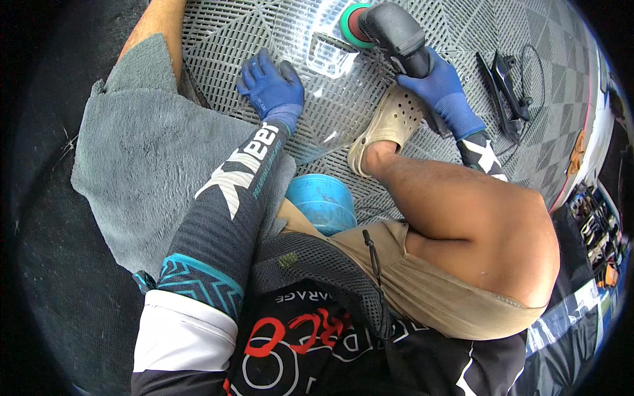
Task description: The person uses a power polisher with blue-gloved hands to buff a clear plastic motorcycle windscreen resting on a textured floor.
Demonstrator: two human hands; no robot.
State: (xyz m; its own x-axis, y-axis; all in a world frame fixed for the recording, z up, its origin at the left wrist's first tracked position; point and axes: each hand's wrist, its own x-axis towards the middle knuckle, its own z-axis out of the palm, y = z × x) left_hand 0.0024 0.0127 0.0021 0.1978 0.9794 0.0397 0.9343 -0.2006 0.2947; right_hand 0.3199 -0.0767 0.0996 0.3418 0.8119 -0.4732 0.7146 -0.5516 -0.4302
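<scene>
A clear, glossy curved plastic cover (337, 94), looking like a headlight lens, lies before me over the grey floor grating. My left hand (272, 86), in a blue coated glove, rests with spread fingers on or beside its left part; exact contact cannot be told. My right hand (438, 89), gloved alike, grips the handle of a black power polisher (396, 37). The polisher's green-rimmed red pad (354, 25) is tilted on edge at the cover's upper right; whether it touches is unclear. A grey microfibre towel (163, 148) drapes over my left leg.
A blue round tub (322, 203) serves as or stands by my seat. Black trim-like parts (505, 94) with a cable lie on the grating (540, 163) at right. My beige clog (391, 119) is planted beside the cover. Assorted items fill a container (594, 227) at far right.
</scene>
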